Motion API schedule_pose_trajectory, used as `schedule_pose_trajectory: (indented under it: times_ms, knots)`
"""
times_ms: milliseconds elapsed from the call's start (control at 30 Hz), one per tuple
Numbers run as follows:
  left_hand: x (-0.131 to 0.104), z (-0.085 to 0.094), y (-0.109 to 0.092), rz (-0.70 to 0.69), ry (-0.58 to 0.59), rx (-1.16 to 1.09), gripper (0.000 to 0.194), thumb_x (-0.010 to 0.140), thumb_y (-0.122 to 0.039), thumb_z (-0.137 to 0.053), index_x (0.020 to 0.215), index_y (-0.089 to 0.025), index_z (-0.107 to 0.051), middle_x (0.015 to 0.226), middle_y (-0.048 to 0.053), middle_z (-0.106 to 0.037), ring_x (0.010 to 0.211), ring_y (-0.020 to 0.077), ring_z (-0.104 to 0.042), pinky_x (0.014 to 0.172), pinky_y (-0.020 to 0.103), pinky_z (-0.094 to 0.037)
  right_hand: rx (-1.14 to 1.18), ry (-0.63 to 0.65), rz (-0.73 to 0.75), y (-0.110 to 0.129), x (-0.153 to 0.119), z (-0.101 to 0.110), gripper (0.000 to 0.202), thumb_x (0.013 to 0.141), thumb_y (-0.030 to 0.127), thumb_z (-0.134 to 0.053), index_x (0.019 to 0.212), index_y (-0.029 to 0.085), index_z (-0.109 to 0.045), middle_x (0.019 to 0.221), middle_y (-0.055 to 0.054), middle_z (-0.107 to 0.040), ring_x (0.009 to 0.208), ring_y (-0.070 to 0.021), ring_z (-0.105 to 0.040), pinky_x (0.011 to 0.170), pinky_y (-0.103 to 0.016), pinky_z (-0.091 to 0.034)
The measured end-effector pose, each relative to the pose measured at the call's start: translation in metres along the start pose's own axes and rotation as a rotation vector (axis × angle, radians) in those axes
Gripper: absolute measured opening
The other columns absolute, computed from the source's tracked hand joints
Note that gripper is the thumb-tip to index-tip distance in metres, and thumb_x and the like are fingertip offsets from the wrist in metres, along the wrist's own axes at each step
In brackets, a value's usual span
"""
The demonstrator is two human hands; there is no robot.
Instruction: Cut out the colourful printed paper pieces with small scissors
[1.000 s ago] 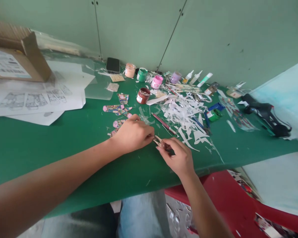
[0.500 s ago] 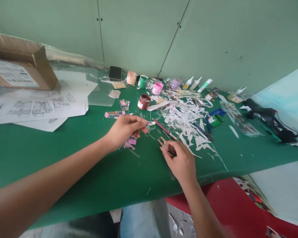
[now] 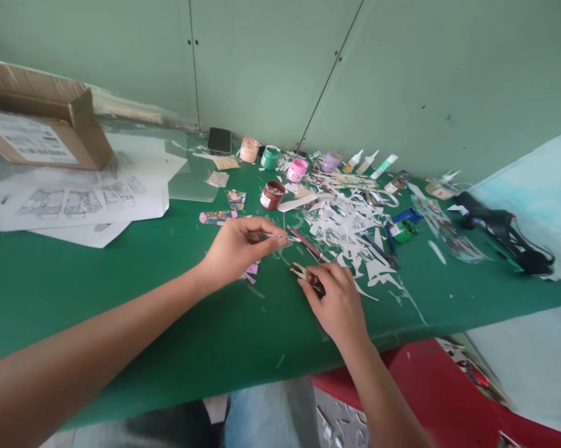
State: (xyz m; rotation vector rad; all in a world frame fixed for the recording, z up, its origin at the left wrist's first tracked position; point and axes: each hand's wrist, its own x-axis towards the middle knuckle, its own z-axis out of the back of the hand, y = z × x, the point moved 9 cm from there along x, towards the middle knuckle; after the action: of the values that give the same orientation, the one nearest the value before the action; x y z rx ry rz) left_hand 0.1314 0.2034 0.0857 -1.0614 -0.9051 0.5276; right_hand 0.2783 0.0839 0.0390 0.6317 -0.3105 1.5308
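Note:
My left hand [image 3: 240, 249] pinches a thin flat piece [image 3: 287, 236], seen nearly edge-on, its tip pointing right. To the right and nearer to me, my right hand [image 3: 336, 298] is closed around a small metal clip or plier-like tool [image 3: 301, 271] whose jaws point left towards the left hand. The two hands are apart. Pink scraps [image 3: 251, 270] lie on the green table [image 3: 177, 336], partly hidden below the left hand. Behind the hands lie a maroon stick-like tool [image 3: 303, 241], a colourful printed strip [image 3: 217, 216] and a small printed piece [image 3: 236, 199].
A dark red paint jar [image 3: 271, 196] and a pink jar [image 3: 297, 170] stand beyond the hands. White paper scraps [image 3: 340, 218] spread to the right, near a green jar [image 3: 404, 231]. At the left are printed sheets [image 3: 79, 202] and a cardboard box [image 3: 42, 137].
My left hand has turned, so the piece in it shows edge-on instead of its coloured face. My right hand and its tool have shifted slightly left.

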Motion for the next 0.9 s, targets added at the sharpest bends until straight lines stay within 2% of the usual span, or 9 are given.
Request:
schedule_pose_trajectory:
  times_ms: [67, 167, 267, 333, 433, 567, 667, 733, 900]
  knots:
    - [-0.007, 0.011, -0.037, -0.385, -0.080, 0.230, 0.009, 0.083, -0.028, -0.070, 0.077, -0.022, -0.074, 0.087, 0.004, -0.076, 0.076, 0.0168, -0.066, 0.071, 0.033, -0.049, -0.011, -0.013, 0.035, 0.003, 0.005, 0.003, 0.027, 0.093, 0.040, -0.057, 0.106, 0.019, -0.067, 0.099, -0.012, -0.064, 0.095, -0.0278, -0.059, 0.082, -0.044, -0.050]
    - [-0.031, 0.016, -0.079, -0.880, -0.165, 0.549, 0.009, 0.081, -0.020, -0.073, 0.079, -0.029, -0.074, 0.082, -0.002, -0.073, 0.071, 0.0143, -0.061, 0.070, 0.035, -0.041, 0.103, -0.147, 0.039, 0.012, 0.015, 0.031, 0.019, 0.093, 0.034, -0.056, 0.098, 0.020, -0.068, 0.095, -0.011, -0.067, 0.092, -0.0259, -0.061, 0.082, -0.043, -0.051]
    - [-0.046, 0.020, -0.094, -1.088, -0.216, 0.688, 0.014, 0.082, -0.018, -0.072, 0.088, -0.030, -0.071, 0.074, -0.004, -0.069, 0.068, 0.0141, -0.058, 0.065, 0.035, -0.037, 0.373, -0.229, -0.085, 0.020, 0.025, 0.065, 0.015, 0.093, 0.027, -0.055, 0.085, 0.021, -0.067, 0.080, -0.004, -0.069, 0.078, -0.0196, -0.065, 0.072, -0.033, -0.052]
    - [-0.050, 0.018, -0.098, -1.132, -0.215, 0.728, 0.013, 0.084, -0.019, -0.070, 0.091, -0.030, -0.070, 0.074, -0.004, -0.068, 0.068, 0.0144, -0.058, 0.066, 0.036, -0.036, 0.595, -0.123, -0.199, 0.029, 0.032, 0.070, 0.019, 0.094, 0.030, -0.053, 0.086, 0.023, -0.069, 0.074, -0.001, -0.068, 0.069, -0.0158, -0.065, 0.062, -0.027, -0.051]
    - [-0.052, 0.017, -0.098, -1.128, -0.207, 0.727, 0.013, 0.088, -0.021, -0.067, 0.091, -0.032, -0.069, 0.076, -0.004, -0.068, 0.071, 0.0147, -0.060, 0.069, 0.036, -0.037, 0.848, 0.063, -0.247, 0.053, 0.043, 0.062, 0.019, 0.092, 0.036, -0.056, 0.091, 0.023, -0.070, 0.070, 0.001, -0.067, 0.066, -0.0132, -0.064, 0.059, -0.024, -0.050]
    - [-0.041, 0.024, -0.092, -1.012, -0.226, 0.721, 0.011, 0.087, -0.021, -0.068, 0.089, -0.031, -0.068, 0.084, -0.004, -0.070, 0.078, 0.0151, -0.063, 0.073, 0.035, -0.039, 0.997, 0.095, -0.299, 0.061, 0.064, 0.041, 0.014, 0.088, 0.034, -0.062, 0.083, 0.021, -0.067, 0.064, 0.003, -0.065, 0.058, -0.0103, -0.060, 0.052, -0.021, -0.046]
    - [-0.024, 0.029, -0.078, -0.839, -0.126, 0.687, 0.004, 0.088, -0.027, -0.067, 0.092, -0.026, -0.067, 0.090, 0.001, -0.073, 0.081, 0.0156, -0.065, 0.073, 0.032, -0.044, 1.008, 0.060, -0.288, 0.059, 0.085, 0.029, 0.013, 0.085, 0.031, -0.063, 0.082, 0.020, -0.068, 0.063, 0.002, -0.064, 0.057, -0.0105, -0.059, 0.052, -0.022, -0.047]
    - [-0.015, 0.033, -0.067, -0.704, -0.047, 0.585, 0.010, 0.090, -0.028, -0.065, 0.096, -0.021, -0.067, 0.088, 0.004, -0.073, 0.078, 0.0149, -0.066, 0.069, 0.029, -0.048, 0.984, 0.061, -0.267, 0.059, 0.096, 0.025, 0.012, 0.083, 0.029, -0.062, 0.084, 0.019, -0.070, 0.065, 0.001, -0.066, 0.058, -0.0112, -0.060, 0.053, -0.023, -0.049]
    - [-0.003, 0.044, -0.048, -0.372, -0.088, 0.341, 0.011, 0.089, -0.023, -0.062, 0.092, -0.015, -0.069, 0.083, 0.005, -0.074, 0.066, 0.0110, -0.064, 0.056, 0.020, -0.047, 0.970, 0.075, -0.258, 0.057, 0.107, 0.016, 0.013, 0.080, 0.026, -0.063, 0.086, 0.019, -0.073, 0.067, 0.000, -0.069, 0.060, -0.0126, -0.064, 0.055, -0.024, -0.051]
